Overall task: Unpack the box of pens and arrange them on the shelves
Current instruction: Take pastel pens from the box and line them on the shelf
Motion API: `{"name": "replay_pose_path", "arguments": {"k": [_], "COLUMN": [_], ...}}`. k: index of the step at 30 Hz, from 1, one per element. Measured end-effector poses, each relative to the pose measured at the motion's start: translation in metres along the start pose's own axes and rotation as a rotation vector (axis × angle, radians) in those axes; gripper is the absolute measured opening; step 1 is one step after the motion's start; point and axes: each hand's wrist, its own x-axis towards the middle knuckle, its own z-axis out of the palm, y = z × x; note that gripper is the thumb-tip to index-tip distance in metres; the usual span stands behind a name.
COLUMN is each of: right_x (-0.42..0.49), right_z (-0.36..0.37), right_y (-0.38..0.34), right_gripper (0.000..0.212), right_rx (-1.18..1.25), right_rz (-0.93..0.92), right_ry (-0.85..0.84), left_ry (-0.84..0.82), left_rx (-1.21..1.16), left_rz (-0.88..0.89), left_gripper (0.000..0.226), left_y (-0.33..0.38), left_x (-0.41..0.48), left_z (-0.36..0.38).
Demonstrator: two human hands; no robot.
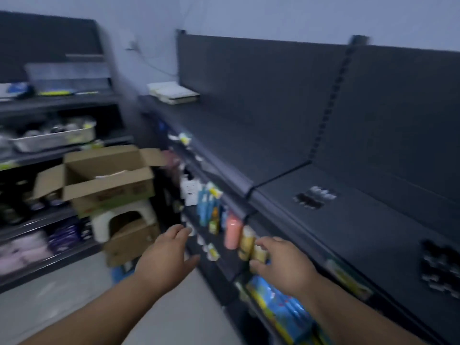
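A white plastic step stool [122,220] is located left of centre. A pale orange plastic bottle [232,231] is stood beside a yellow-labelled can [246,242].

Two bare forearms [99,312] reach forward side by side, the left grip [166,257] palm-down with fingers relaxed, the right grip [281,265] blurred, fingers loosely curled.

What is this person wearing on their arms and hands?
Nothing that shows: the left hand and right hand are without gloves, and the forearms are bare, with no sleeves in view. No watch, ring or bracelet can be made out, though the picture is blurred.
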Motion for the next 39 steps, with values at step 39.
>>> {"name": "replay_pose_path", "arguments": {"k": [39], "right_x": [0.553], "right_z": [0.104], "right_y": [-0.307], "right_gripper": [0.061], "right_rx": [0.066], "right_rz": [-0.397], "right_ry": [-0.352], "left_ry": [0.023], "left_rx": [0.010], "left_rz": [-0.739], "left_gripper": [0.064], "left_y": [-0.386], "left_x": [0.269], "left_z": [-0.066]}}
